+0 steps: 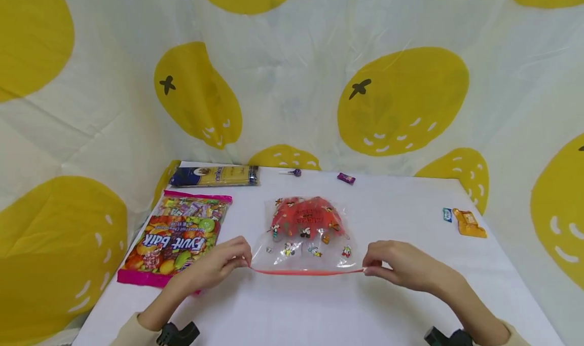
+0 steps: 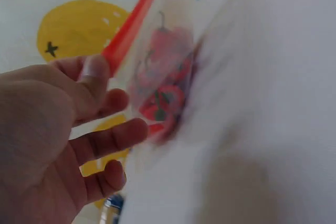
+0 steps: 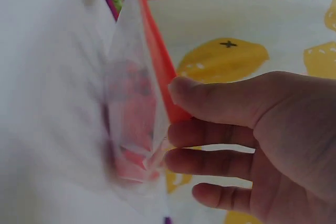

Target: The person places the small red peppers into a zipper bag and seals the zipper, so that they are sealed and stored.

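Observation:
A clear zip bag printed with small cartoon figures is held near the middle of the white table, its red zip edge stretched toward me. Inside it lie red peppers with green stems, bunched at the far end. My left hand pinches the left corner of the zip edge between thumb and forefinger. At the opposite corner, my right hand pinches the same edge, the other fingers loosely bent in the right wrist view.
Left of the bag lies a pink-edged candy bag, with a spaghetti pack behind it. A lollipop and a purple wrapped candy lie at the back. On the right are a small blue packet and an orange packet.

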`<state>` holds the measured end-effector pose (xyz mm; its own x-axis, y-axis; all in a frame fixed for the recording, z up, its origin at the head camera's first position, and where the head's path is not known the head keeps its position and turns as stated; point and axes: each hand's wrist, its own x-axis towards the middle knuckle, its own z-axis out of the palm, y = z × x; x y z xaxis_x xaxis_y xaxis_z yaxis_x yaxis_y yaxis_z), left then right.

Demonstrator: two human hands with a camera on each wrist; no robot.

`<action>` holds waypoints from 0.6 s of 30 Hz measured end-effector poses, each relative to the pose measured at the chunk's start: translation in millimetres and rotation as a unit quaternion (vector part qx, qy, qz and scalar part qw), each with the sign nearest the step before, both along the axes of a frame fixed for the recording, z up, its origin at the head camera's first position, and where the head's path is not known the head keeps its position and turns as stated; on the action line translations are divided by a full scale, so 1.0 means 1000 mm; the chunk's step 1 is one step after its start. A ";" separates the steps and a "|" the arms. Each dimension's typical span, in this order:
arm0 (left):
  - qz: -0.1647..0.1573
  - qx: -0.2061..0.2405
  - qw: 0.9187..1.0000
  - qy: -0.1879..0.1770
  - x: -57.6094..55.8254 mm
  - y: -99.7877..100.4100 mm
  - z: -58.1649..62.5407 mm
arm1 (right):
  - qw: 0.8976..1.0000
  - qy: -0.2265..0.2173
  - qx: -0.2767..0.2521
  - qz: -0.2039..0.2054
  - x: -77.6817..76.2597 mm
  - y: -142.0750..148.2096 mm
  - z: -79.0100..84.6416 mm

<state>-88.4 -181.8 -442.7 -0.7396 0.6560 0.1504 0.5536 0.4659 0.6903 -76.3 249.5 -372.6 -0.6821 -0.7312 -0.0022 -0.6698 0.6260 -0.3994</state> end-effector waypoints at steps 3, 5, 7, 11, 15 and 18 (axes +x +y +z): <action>-0.014 -0.056 0.997 -0.055 0.007 -0.001 -0.013 | 0.998 -0.063 0.021 0.007 0.007 -0.004 -0.014; -0.019 -0.077 0.992 -0.098 0.008 0.000 -0.017 | 0.995 -0.098 0.030 0.009 0.009 -0.006 -0.021; -0.011 -0.085 0.988 -0.125 0.007 0.001 -0.018 | 0.992 -0.118 0.038 0.004 0.010 -0.007 -0.025; 0.060 -0.077 0.991 -0.092 0.001 0.009 -0.010 | 0.992 -0.111 0.042 -0.028 0.010 -0.009 -0.025; 0.169 -0.045 0.985 -0.007 -0.007 0.026 0.004 | 0.994 -0.020 0.013 -0.104 0.007 -0.017 -0.022; 0.227 -0.038 0.972 0.049 -0.013 0.041 0.015 | 0.981 0.078 -0.038 -0.173 0.002 -0.029 -0.020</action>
